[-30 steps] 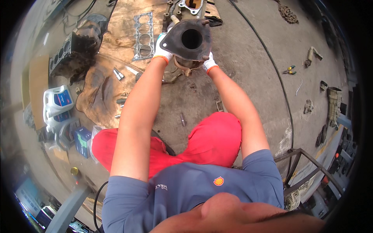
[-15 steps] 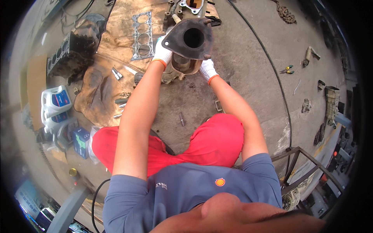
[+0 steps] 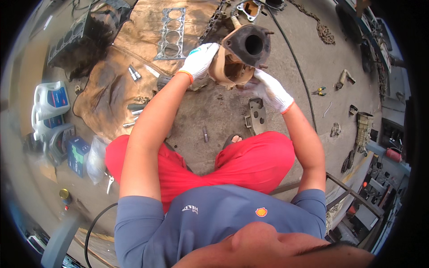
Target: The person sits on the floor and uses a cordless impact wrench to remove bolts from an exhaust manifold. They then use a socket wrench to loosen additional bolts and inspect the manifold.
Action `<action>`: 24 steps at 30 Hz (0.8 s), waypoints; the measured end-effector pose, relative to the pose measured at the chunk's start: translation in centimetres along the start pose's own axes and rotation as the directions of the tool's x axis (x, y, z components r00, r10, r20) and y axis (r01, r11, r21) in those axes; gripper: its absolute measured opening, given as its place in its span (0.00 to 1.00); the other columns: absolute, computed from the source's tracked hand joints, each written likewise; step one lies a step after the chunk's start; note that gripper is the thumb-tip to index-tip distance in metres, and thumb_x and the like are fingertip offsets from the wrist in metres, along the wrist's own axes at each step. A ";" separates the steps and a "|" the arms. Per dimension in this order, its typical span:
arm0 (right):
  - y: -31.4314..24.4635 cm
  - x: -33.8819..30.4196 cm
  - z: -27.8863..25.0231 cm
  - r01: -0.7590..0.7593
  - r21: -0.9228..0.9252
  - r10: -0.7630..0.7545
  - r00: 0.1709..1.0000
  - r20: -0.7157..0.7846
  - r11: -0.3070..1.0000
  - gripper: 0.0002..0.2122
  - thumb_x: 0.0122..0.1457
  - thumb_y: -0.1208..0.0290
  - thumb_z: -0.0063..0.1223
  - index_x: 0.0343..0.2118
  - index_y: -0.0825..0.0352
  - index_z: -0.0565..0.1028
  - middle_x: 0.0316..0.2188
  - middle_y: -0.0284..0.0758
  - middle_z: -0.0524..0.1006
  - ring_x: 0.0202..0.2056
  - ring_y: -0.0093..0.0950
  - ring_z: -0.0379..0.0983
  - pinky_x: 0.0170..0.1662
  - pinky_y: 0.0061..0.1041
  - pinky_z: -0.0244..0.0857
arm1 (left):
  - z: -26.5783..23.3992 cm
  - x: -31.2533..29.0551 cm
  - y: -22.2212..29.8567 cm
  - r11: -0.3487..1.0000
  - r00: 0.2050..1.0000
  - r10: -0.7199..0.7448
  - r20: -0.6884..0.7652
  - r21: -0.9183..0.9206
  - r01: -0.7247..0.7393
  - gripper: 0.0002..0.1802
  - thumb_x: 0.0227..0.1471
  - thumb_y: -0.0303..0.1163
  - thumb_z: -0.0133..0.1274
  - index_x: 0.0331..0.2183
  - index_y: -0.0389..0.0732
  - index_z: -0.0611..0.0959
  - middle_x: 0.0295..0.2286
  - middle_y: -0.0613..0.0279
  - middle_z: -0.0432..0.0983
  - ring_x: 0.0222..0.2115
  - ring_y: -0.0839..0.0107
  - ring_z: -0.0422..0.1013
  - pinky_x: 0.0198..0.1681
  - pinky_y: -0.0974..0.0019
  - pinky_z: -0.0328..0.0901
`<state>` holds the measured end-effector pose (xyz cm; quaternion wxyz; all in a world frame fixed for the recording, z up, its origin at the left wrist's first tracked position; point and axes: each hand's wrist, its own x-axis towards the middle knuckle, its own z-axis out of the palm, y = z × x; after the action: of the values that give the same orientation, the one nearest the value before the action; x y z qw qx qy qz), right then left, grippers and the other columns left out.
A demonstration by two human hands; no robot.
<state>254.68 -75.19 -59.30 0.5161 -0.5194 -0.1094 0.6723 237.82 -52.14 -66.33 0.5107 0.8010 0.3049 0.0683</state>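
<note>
Flanged metal part [image 3: 237, 42] with rusty shield [image 3: 218, 67]: upper centre of frame, its round bore facing the camera. Left hand [image 3: 203, 60], white glove, gripping its left side. Right hand [image 3: 273, 91], also gloved, at its lower right; fingers blurred, partly hidden, can't tell if gripping. Gasket [image 3: 173, 30] with 4 large holes on the stained sheet [image 3: 100, 91], top left of centre. Engine block [image 3: 71, 44] upper left. Perforated bracket [image 3: 253, 121] just below right hand in frame.
</note>
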 end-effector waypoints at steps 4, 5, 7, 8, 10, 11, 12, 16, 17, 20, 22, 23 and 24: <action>-2.7 -1.5 2.3 -0.107 -0.127 0.104 0.994 -0.030 0.986 0.31 0.70 0.57 0.51 0.71 0.63 0.56 0.63 0.49 0.68 0.57 0.47 0.73 0.59 0.48 0.72 | -0.5 1.4 -2.9 0.987 0.981 0.160 0.105 0.001 -0.161 0.27 0.70 0.47 0.41 0.58 0.39 0.81 0.56 0.53 0.77 0.57 0.61 0.73 0.63 0.61 0.63; -3.0 -1.9 3.2 -0.132 -0.190 0.125 0.991 -0.048 0.973 0.33 0.70 0.57 0.52 0.72 0.62 0.54 0.64 0.50 0.67 0.58 0.49 0.73 0.59 0.49 0.72 | -0.7 1.3 -2.7 0.964 0.964 0.252 0.085 -0.107 -0.243 0.26 0.70 0.44 0.42 0.58 0.40 0.82 0.57 0.56 0.77 0.57 0.63 0.72 0.64 0.61 0.63; -3.0 -2.4 5.7 -0.153 -0.261 0.121 0.983 -0.138 0.953 0.35 0.68 0.54 0.55 0.72 0.61 0.54 0.64 0.48 0.66 0.56 0.46 0.74 0.58 0.48 0.73 | -1.3 1.6 -2.3 0.826 0.990 0.116 0.077 -0.562 -0.053 0.24 0.70 0.42 0.44 0.58 0.40 0.82 0.57 0.59 0.77 0.58 0.66 0.72 0.65 0.62 0.62; -3.1 -2.4 6.8 -0.190 -0.290 0.131 0.969 -0.209 0.938 0.35 0.68 0.53 0.55 0.72 0.60 0.54 0.65 0.47 0.66 0.56 0.45 0.74 0.57 0.48 0.73 | -1.7 1.7 -2.0 0.664 0.990 0.114 0.081 -0.748 -0.015 0.23 0.69 0.40 0.47 0.58 0.40 0.81 0.57 0.61 0.77 0.59 0.68 0.71 0.66 0.62 0.61; -2.5 -1.6 8.1 -0.225 -0.311 0.127 0.944 -0.306 0.923 0.32 0.68 0.53 0.56 0.68 0.63 0.60 0.61 0.43 0.70 0.52 0.42 0.76 0.52 0.45 0.76 | -3.0 1.6 -0.4 0.456 0.980 0.091 0.177 -0.882 0.117 0.28 0.67 0.48 0.52 0.60 0.42 0.80 0.58 0.60 0.77 0.60 0.68 0.70 0.67 0.62 0.58; -1.9 -1.0 7.9 -0.202 -0.334 0.083 0.937 -0.338 0.920 0.30 0.68 0.53 0.56 0.67 0.64 0.62 0.59 0.43 0.72 0.51 0.42 0.77 0.50 0.43 0.77 | -3.7 1.5 0.6 0.433 0.973 0.097 0.208 -0.890 0.146 0.30 0.66 0.52 0.53 0.60 0.42 0.79 0.59 0.60 0.76 0.60 0.67 0.69 0.68 0.62 0.57; -1.2 -0.5 7.2 -0.180 -0.355 0.037 0.927 -0.374 0.917 0.29 0.68 0.54 0.56 0.65 0.65 0.64 0.57 0.43 0.73 0.51 0.42 0.77 0.48 0.42 0.78 | -4.5 1.0 1.8 0.534 0.967 0.132 0.219 -0.838 0.117 0.37 0.62 0.59 0.56 0.62 0.42 0.78 0.60 0.57 0.74 0.60 0.65 0.69 0.68 0.62 0.57; 0.4 1.2 7.0 -0.124 -0.384 -0.076 0.881 -0.468 0.915 0.21 0.69 0.60 0.54 0.60 0.67 0.70 0.50 0.41 0.77 0.43 0.39 0.81 0.42 0.39 0.80 | -3.9 3.5 1.4 0.806 0.973 0.057 0.225 -0.586 0.089 0.54 0.56 0.75 0.50 0.60 0.32 0.76 0.55 0.45 0.77 0.56 0.60 0.73 0.62 0.58 0.65; 0.6 1.0 7.3 -0.132 -0.354 -0.067 0.865 -0.497 0.926 0.21 0.69 0.61 0.54 0.59 0.67 0.70 0.50 0.41 0.77 0.42 0.39 0.81 0.41 0.39 0.80 | -3.2 3.5 2.0 0.805 0.996 0.007 0.094 -0.591 0.050 0.52 0.59 0.74 0.47 0.58 0.32 0.78 0.52 0.47 0.80 0.53 0.61 0.74 0.59 0.59 0.66; 0.5 0.6 8.1 -0.168 -0.338 -0.035 0.854 -0.519 0.926 0.19 0.69 0.62 0.53 0.58 0.67 0.70 0.47 0.39 0.77 0.36 0.37 0.82 0.39 0.38 0.80 | -2.0 4.8 1.9 0.950 0.995 0.084 0.047 -0.306 -0.066 0.40 0.66 0.64 0.40 0.48 0.34 0.86 0.47 0.48 0.83 0.49 0.56 0.77 0.55 0.55 0.67; 0.6 0.5 10.9 -0.202 -0.349 -0.011 0.853 -0.522 0.915 0.19 0.69 0.63 0.52 0.58 0.68 0.70 0.47 0.40 0.77 0.34 0.36 0.82 0.39 0.36 0.80 | -0.5 5.1 0.5 0.950 0.989 0.075 -0.127 -0.294 -0.110 0.40 0.68 0.62 0.37 0.45 0.34 0.87 0.45 0.46 0.83 0.48 0.52 0.77 0.55 0.53 0.66; 0.7 -0.2 11.5 -0.226 -0.346 0.001 0.839 -0.544 0.911 0.19 0.69 0.63 0.52 0.58 0.68 0.70 0.47 0.41 0.77 0.33 0.36 0.82 0.39 0.36 0.79 | 0.0 4.5 1.1 0.946 0.978 0.077 -0.195 -0.296 -0.134 0.40 0.69 0.61 0.36 0.44 0.34 0.88 0.44 0.44 0.84 0.47 0.49 0.77 0.55 0.52 0.66; 1.3 -0.3 10.1 -0.208 -0.325 0.004 0.848 -0.530 0.923 0.19 0.69 0.64 0.51 0.58 0.69 0.70 0.47 0.42 0.77 0.32 0.36 0.82 0.40 0.36 0.80 | -0.3 4.8 1.7 0.964 0.995 0.036 -0.092 -0.258 -0.059 0.40 0.70 0.60 0.33 0.43 0.34 0.88 0.43 0.41 0.83 0.47 0.46 0.76 0.56 0.52 0.65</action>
<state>245.71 -72.11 -55.61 0.3802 -0.7744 -0.0614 0.5020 242.26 -49.77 -65.69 0.5961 0.7303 0.2957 0.1547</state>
